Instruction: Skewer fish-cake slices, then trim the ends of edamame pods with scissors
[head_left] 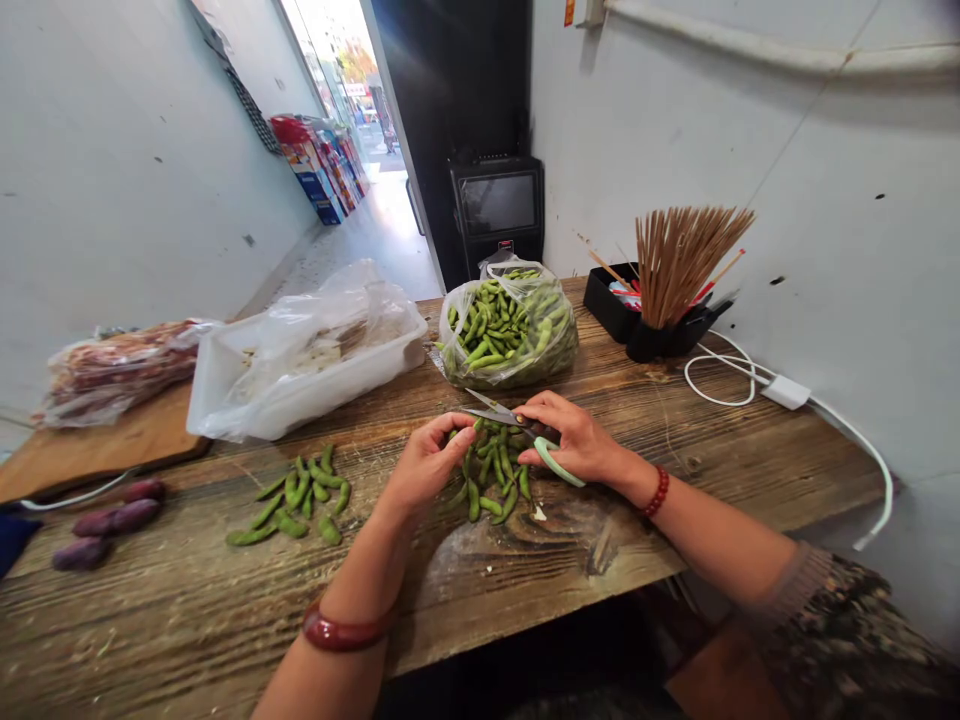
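Note:
My right hand [566, 437] grips a pair of scissors [551, 457] with pale green handles, its blades parted and pointing left. Just left of the blades, my left hand [436, 455] is pinched around an edamame pod [456, 433], mostly hidden by the fingers. Beneath both hands lies a loose pile of green edamame pods [495, 470] on the wooden table. A second, smaller group of pods [300, 495] rests left of my left forearm. Behind the hands stands a clear plastic bag [559, 350] filled with more pods.
A white plastic tub [300, 400] with a plastic bag sits at the left, beside bagged meat [127, 370] on a cutting board [150, 425]. Purple sweet potatoes [116, 518] lie front left. At the right are a black holder [611, 305] with skewers [679, 265] and a white cable [847, 415].

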